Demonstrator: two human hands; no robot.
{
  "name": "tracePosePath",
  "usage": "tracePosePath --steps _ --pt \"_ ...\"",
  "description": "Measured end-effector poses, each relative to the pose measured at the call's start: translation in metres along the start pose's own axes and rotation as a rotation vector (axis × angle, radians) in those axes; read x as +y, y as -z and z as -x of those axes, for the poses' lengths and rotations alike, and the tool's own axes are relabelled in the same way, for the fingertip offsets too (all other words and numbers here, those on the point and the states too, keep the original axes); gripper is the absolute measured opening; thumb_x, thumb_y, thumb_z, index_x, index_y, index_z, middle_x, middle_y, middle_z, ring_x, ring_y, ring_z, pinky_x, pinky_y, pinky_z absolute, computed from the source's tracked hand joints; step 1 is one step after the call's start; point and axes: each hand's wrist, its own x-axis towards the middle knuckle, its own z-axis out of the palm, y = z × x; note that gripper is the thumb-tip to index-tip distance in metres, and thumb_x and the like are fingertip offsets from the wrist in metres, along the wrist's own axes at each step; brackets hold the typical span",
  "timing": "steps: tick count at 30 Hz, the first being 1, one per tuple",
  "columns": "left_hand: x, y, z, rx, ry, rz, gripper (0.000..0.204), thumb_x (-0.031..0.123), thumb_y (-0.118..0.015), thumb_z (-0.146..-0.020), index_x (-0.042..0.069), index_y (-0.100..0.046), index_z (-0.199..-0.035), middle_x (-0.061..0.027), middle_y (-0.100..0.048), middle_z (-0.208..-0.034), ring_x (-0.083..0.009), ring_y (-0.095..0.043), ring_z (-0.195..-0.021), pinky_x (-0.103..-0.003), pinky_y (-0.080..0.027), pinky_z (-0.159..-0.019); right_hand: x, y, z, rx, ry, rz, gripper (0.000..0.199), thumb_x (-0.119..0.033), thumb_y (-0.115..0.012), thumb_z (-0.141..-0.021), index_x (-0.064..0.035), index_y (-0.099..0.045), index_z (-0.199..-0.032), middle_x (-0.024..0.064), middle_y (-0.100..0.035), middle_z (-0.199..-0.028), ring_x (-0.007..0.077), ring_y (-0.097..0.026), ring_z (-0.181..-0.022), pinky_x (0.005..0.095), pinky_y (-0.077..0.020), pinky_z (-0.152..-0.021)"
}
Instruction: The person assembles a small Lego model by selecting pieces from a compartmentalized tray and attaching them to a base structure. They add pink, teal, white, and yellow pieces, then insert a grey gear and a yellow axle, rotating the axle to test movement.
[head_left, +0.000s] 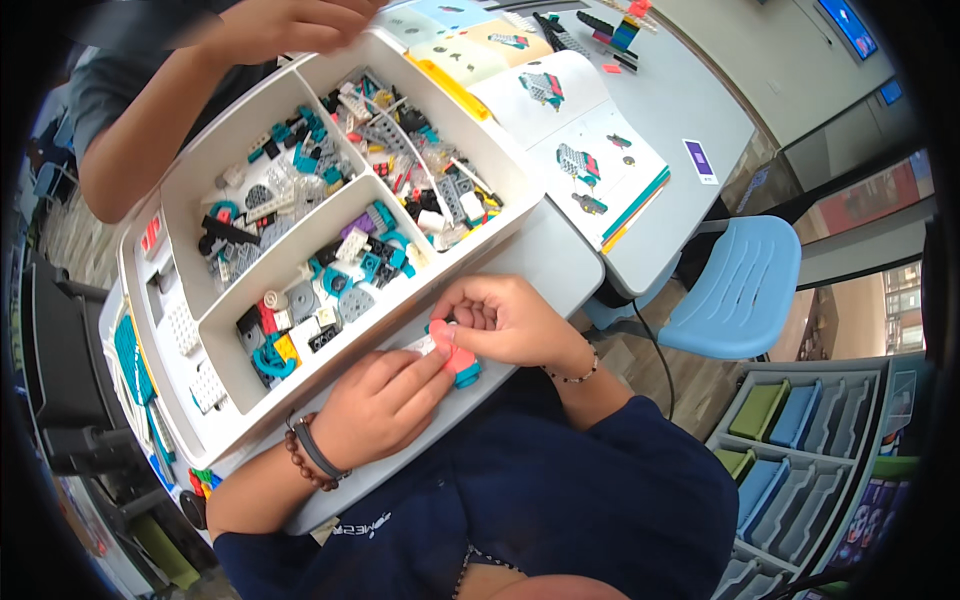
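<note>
Near the table's front edge, both of my hands hold a small toy-brick build point(466, 376) with coral, teal and white parts. My left hand point(385, 405) presses its fingertips on the build's left side. From the right, my right hand point(510, 322) pinches a rounded coral piece point(455, 345) on top, thumb against it and fingers curled. My fingers hide part of the build. Just beyond my hands stands a white sorting tray point(395, 292) with several compartments of loose bricks in teal, grey, white, black and other colours.
An open instruction booklet point(590, 130) lies right of the tray. Another built model point(622, 38) stands at the far end. Another person's hand point(285, 28) reaches over the tray's far left. A blue chair point(735, 290) and a drawer rack point(795, 440) are at the right.
</note>
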Motion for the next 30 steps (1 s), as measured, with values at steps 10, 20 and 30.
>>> tracePosePath --steps 10,20,30 --pt "-0.0014 -0.002 0.0004 -0.027 -0.02 -0.049 0.044 0.01 -0.067 -0.061 0.004 -0.06 -0.104 -0.0079 -0.057 -0.109 -0.0241 -0.055 -0.09 -0.034 -0.048 -0.073 -0.0026 0.0044 -0.0012 -0.016 0.07 0.058 0.017 -0.016 -0.067 -0.078 -0.0016 -0.062 -0.085 -0.0018 -0.047 -0.06 0.0046 -0.047 -0.053 0.0203 -0.0402 -0.048" --pt "-0.0022 -0.0025 -0.0004 -0.014 -0.031 -0.051 0.042 0.011 -0.068 -0.061 0.004 -0.06 -0.102 -0.008 -0.058 -0.109 -0.0242 -0.055 -0.089 -0.035 -0.047 -0.073 -0.0053 0.007 -0.0012 -0.035 0.052 0.078 0.016 -0.014 -0.067 -0.076 -0.0026 -0.062 -0.085 -0.0005 -0.048 -0.061 0.0062 -0.048 -0.053 0.0212 -0.0411 -0.048" --pt "-0.0025 -0.0016 -0.0017 -0.024 -0.025 -0.035 0.04 0.011 -0.068 -0.061 0.005 -0.061 -0.1 -0.0077 -0.058 -0.109 -0.0243 -0.055 -0.089 -0.035 -0.048 -0.073 -0.0054 0.0087 -0.001 -0.064 0.095 0.099 0.015 -0.008 -0.065 -0.078 -0.0026 -0.061 -0.091 -0.0053 -0.047 -0.065 -0.0001 -0.042 -0.055 0.0165 -0.0354 -0.048"
